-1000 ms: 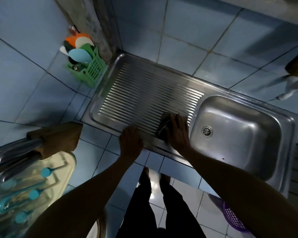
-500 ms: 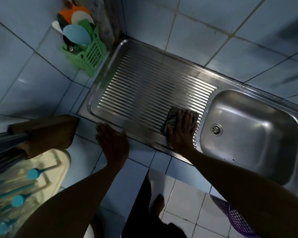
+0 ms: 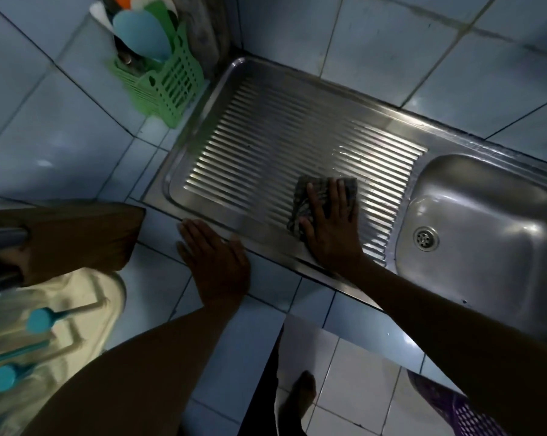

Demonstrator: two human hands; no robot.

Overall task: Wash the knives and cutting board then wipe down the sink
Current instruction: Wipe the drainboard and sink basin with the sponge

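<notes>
Now wiping | right hand (image 3: 332, 228) fingers flat, pressing cloth (image 3: 325, 199) on sink (image 3: 265, 146) | left hand (image 3: 215, 262) flat on table (resting) | risk: cloth could bunch on ridges.

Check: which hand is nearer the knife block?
Left. The left hand rests flat on the counter tiles just right of the knife block; the right hand presses the cloth on the drainboard, farther away.

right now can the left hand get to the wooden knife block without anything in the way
Probably yes. The left hand rests flat on the tiled counter, holding nothing, and only bare tile lies between it and the knife block to its left.
</notes>
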